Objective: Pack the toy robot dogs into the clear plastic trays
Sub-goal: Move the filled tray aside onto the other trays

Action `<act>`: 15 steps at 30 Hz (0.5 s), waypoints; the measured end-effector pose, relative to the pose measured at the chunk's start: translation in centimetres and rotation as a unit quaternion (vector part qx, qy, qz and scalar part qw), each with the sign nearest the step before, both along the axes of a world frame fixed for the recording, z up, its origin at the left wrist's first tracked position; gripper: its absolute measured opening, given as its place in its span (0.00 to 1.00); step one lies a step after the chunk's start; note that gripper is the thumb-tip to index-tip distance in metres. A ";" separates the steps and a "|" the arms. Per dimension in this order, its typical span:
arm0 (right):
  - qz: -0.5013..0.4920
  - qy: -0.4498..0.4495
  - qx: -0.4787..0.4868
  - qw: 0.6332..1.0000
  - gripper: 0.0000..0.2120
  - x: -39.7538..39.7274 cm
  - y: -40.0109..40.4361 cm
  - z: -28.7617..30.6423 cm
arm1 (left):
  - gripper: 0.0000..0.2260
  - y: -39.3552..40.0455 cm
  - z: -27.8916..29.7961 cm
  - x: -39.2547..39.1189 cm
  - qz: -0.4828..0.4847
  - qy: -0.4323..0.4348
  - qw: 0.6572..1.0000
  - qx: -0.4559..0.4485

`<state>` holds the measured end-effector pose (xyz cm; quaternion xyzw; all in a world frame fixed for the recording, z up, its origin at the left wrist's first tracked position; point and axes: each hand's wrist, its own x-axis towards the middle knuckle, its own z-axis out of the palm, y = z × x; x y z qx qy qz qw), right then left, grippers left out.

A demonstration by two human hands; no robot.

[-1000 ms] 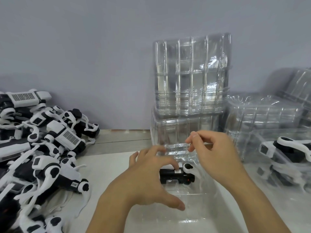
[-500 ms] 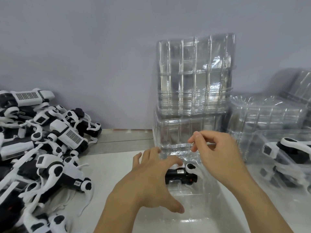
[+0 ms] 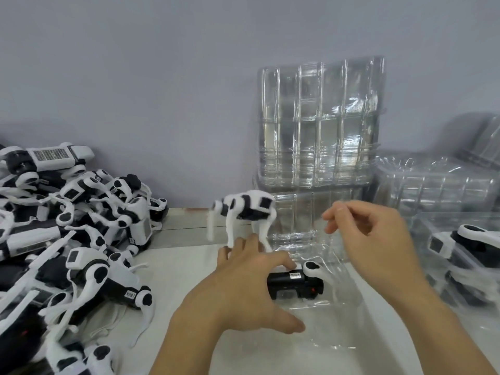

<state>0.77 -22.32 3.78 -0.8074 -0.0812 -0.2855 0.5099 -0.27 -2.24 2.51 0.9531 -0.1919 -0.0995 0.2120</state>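
A clear plastic tray (image 3: 349,331) lies on the white table in front of me. In it rests a toy robot dog (image 3: 295,285), black body up, with a white leg at its right end. My left hand (image 3: 243,293) is spread over the tray's left side, and its index fingertip touches that dog. My right hand (image 3: 370,244) hovers above the tray's far right part, fingers loosely curled, with nothing visible between them. A second white-and-black toy dog (image 3: 243,212) shows blurred and upright just beyond my left fingertips, with no hand on it.
A big heap of toy dogs (image 3: 81,239) fills the left of the table. Stacked clear trays (image 3: 319,125) stand against the grey wall behind the work tray. More trays (image 3: 438,185) sit at the right, one with a packed dog (image 3: 465,239).
A blurred toy dog has appeared behind my left hand. My right hand has let go of the tray's far rim and loosened. The view has shifted slightly.
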 end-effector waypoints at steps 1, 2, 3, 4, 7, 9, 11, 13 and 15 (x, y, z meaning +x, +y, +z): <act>-0.008 -0.010 0.014 1.000 0.14 -0.1 -0.3 0.4 | 0.33 0.2 0.3 0.0 0.000 0.013 1.000 -0.019; -0.019 -0.022 0.032 0.999 0.14 -0.1 -0.7 0.7 | 0.33 0.4 0.6 -0.1 -0.001 0.025 0.999 -0.041; -0.031 -0.036 0.051 0.998 0.15 -0.2 -1.1 1.0 | 0.32 0.7 0.8 -0.1 -0.001 0.032 0.997 -0.064; -0.042 -0.048 0.072 0.995 0.16 -0.2 -1.5 1.3 | 0.32 0.9 1.1 -0.1 -0.002 0.038 0.995 -0.088; -0.056 -0.059 0.123 0.989 0.15 -0.4 -2.0 1.7 | 0.31 1.7 1.4 0.0 0.003 0.044 0.986 -0.163; -0.060 -0.059 0.133 0.988 0.15 -0.4 -2.0 1.7 | 0.31 2.6 1.5 0.1 0.005 0.046 0.979 -0.199; -0.059 -0.057 0.134 0.988 0.15 -0.4 -1.8 1.5 | 0.31 3.5 1.5 0.2 0.011 0.039 0.973 -0.226; -0.057 -0.053 0.132 0.988 0.15 -0.4 -1.6 1.4 | 0.30 4.0 1.7 0.3 0.019 0.048 0.958 -0.280; -0.054 -0.049 0.133 0.988 0.15 -0.4 -1.3 1.4 | 0.26 4.2 1.9 0.2 0.024 0.059 0.927 -0.370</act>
